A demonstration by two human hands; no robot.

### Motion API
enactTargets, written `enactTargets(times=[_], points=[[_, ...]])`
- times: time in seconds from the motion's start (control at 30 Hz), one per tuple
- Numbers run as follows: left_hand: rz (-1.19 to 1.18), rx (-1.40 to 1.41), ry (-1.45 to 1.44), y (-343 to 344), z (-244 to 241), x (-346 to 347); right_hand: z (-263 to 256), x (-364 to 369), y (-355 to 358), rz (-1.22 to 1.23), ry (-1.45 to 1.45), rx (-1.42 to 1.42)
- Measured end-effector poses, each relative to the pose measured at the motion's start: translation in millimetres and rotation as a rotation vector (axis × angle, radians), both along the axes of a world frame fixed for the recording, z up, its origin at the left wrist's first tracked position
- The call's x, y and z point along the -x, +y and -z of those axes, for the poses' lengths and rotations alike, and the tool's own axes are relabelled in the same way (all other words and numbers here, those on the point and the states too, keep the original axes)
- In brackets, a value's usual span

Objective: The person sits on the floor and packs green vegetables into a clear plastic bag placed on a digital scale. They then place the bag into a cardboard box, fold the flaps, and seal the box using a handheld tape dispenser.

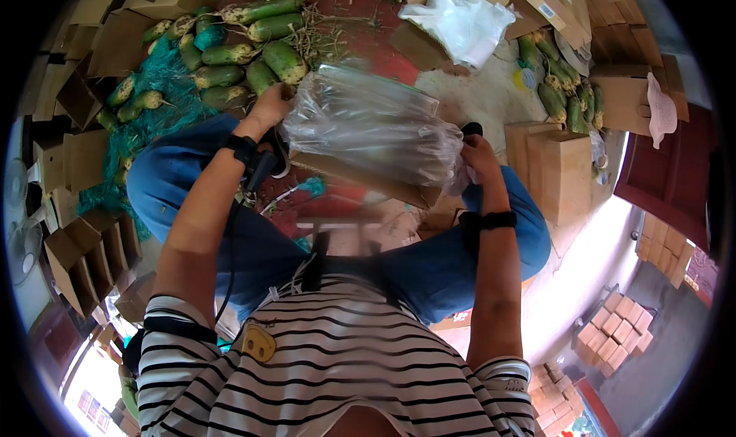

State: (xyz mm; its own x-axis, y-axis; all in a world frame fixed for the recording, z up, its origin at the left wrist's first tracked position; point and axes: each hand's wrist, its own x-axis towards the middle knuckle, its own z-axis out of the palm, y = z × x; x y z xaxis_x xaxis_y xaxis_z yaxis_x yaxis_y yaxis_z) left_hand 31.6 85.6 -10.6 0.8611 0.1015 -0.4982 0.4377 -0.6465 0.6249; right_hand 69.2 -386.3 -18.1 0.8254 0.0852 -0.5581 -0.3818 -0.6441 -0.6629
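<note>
A clear plastic bag stretches between my hands, over a cardboard box between my knees. My left hand grips the bag's left end, close to the green radishes on the floor. At the right end, my right hand has its fingers closed on the bunched plastic. Green shows faintly through the film near the far edge; what lies inside the box cannot be told.
More green radishes lie on teal netting at the left. White plastic bags fill an open carton at the back. Closed cartons stand by my right knee; another radish heap lies beyond, beside a tape roll.
</note>
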Motion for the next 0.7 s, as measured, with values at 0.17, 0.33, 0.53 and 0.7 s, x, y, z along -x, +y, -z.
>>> enactTargets(times=[0.17,0.33,0.53,0.7], points=[[0.209,-0.430,-0.094,-8,-60,27,-85,13,36,-0.308,-0.699,0.454],[0.285,-0.418,-0.376,-35,-122,52,-176,60,75,-0.529,-0.639,0.106],[0.650,-0.437,-0.578,-77,-156,92,-148,88,86,-0.691,-0.856,0.484],[0.673,-0.510,-0.484,-71,-132,95,-150,100,80,-0.770,-0.750,0.423]])
